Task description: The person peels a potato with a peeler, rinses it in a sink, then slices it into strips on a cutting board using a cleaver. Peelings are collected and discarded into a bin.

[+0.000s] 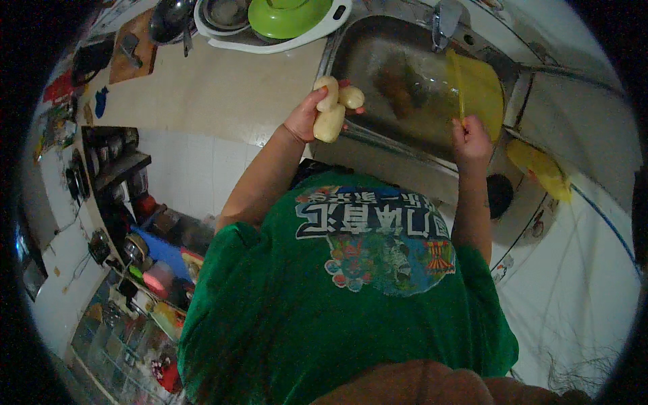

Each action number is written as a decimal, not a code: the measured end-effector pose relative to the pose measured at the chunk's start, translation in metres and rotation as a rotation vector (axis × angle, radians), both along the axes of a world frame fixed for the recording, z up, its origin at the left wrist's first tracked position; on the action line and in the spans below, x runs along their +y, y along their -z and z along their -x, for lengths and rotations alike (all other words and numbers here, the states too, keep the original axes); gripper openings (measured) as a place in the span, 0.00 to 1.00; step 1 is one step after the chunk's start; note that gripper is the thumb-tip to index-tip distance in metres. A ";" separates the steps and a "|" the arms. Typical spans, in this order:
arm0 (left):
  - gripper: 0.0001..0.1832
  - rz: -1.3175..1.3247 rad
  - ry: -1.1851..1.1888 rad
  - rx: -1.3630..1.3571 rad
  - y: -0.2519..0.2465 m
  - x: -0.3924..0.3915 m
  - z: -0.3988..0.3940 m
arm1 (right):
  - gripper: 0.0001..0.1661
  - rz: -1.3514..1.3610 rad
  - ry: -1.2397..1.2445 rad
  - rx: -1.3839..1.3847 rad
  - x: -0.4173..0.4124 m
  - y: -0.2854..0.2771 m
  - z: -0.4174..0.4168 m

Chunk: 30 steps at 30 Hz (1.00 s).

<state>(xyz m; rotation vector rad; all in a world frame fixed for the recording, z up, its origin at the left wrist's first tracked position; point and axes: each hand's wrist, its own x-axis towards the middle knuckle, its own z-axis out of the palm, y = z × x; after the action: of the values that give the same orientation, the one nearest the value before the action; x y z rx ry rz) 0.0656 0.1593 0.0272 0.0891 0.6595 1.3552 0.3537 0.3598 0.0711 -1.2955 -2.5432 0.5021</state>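
My left hand (pixel 304 114) holds several peeled potatoes (pixel 329 123), pale and smooth, above the near left corner of the sink. The thumb presses on the upper one. My right hand (pixel 473 139) grips the rim of a yellow translucent plastic basin (pixel 478 96), which is tilted inside the right part of the stainless steel sink (pixel 374 48). A metal faucet (pixel 445 23) stands over the sink's far edge. Something brownish lies on the sink bottom, too blurred to name.
A white dish rack (pixel 273 48) with a green bowl (pixel 286 17) stands at the back of the counter (pixel 223 86). Farther left is a wooden board (pixel 144 45) with a dark tool on it. Another yellow plastic item (pixel 541 169) lies right of the sink. Crowded shelves (pixel 121 172) stand at left.
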 end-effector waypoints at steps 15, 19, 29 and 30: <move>0.33 -0.136 -0.031 -0.149 -0.022 -0.049 0.027 | 0.24 0.777 0.619 0.793 -0.016 0.092 -0.053; 0.35 -0.035 0.017 0.064 -0.022 -0.072 0.037 | 0.23 0.393 0.462 0.233 -0.037 0.118 -0.034; 0.25 0.219 -0.085 0.867 -0.018 -0.119 0.077 | 0.16 0.156 0.118 0.456 -0.098 0.081 0.050; 0.25 0.226 -0.291 0.560 -0.017 -0.125 0.077 | 0.16 0.207 0.089 0.505 -0.109 0.065 0.069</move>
<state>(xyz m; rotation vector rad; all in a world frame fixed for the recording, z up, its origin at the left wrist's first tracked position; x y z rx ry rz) -0.0112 0.0342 0.0443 0.2005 1.3334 1.5346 0.2845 0.2504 0.0059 -1.1559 -2.0489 0.9568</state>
